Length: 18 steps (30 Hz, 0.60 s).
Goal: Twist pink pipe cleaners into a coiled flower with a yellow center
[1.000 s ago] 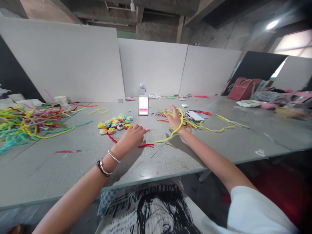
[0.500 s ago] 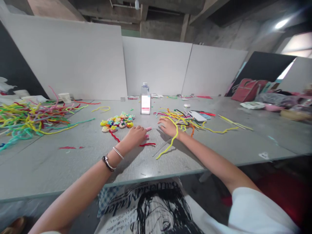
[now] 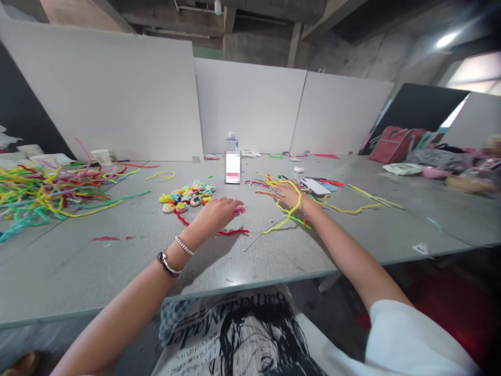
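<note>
My left hand [image 3: 216, 213] rests on the grey table [image 3: 117, 271], fingers curled over a small pink fuzzy piece [image 3: 239, 210] that sticks out at the fingertips. A red pipe cleaner [image 3: 233, 232] lies under and beside it. My right hand [image 3: 290, 194] reaches further out to the right, at the near edge of a loose pile of coloured pipe cleaners [image 3: 270, 183]. A long yellow pipe cleaner [image 3: 290, 213] is looped over that hand and trails down onto the table. A cluster of small finished fuzzy flowers [image 3: 187, 197] lies just left of my left hand.
A big heap of coloured pipe cleaners [image 3: 47, 190] covers the table's left side. A bottle [image 3: 232, 158] stands at the middle back, a phone [image 3: 315, 186] and pens lie right of the pile. White boards wall the far edge; bags [image 3: 391, 143] sit at the right.
My right hand drew in toward my left hand, then went back out to the right-hand pile, carrying the yellow pipe cleaner. My left hand barely shifted.
</note>
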### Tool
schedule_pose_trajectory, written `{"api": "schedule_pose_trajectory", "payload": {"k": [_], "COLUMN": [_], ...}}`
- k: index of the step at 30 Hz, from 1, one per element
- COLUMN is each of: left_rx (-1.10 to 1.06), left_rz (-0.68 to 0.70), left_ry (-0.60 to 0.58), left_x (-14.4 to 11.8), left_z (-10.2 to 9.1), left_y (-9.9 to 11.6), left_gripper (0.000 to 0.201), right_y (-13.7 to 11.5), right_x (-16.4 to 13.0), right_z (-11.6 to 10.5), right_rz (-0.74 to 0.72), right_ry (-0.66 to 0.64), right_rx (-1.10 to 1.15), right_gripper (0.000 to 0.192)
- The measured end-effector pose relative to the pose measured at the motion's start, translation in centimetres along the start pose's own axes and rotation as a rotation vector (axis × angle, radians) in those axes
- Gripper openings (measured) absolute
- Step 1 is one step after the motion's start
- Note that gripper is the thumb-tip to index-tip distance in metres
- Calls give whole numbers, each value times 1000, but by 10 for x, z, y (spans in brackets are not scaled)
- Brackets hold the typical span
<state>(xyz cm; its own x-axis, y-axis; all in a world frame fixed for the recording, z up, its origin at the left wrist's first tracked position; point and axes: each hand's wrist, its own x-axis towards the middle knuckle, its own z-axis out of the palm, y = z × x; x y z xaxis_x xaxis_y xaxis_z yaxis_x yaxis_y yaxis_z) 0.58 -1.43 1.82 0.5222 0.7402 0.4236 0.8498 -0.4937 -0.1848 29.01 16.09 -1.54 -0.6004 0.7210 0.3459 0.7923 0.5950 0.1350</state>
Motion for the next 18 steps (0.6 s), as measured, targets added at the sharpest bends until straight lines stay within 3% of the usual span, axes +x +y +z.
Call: {"api": "schedule_pose_trajectory", "payload": {"k": [3,9,13,18], "left_rx": [-23,-49,-46,-9], "left_rz": [40,63,43,3], "left_ry": [49,82,24,-66], "left_x": [0,0,0,-2], "left_z": [1,-1,-5,-6], "left_y": [1,4,7,11], "left_gripper": [25,27,35,44], "right_y": [-2,-31,-22,13], "right_x": [-1,-4,-9,-18], "right_z": [-2,-19,-23,-14], "right_rz": [64,95,213,521], "right_ry": [52,286,230,101], "right_rx": [-41,-119,-167,-142], "right_gripper": [35,42,34,25]}}
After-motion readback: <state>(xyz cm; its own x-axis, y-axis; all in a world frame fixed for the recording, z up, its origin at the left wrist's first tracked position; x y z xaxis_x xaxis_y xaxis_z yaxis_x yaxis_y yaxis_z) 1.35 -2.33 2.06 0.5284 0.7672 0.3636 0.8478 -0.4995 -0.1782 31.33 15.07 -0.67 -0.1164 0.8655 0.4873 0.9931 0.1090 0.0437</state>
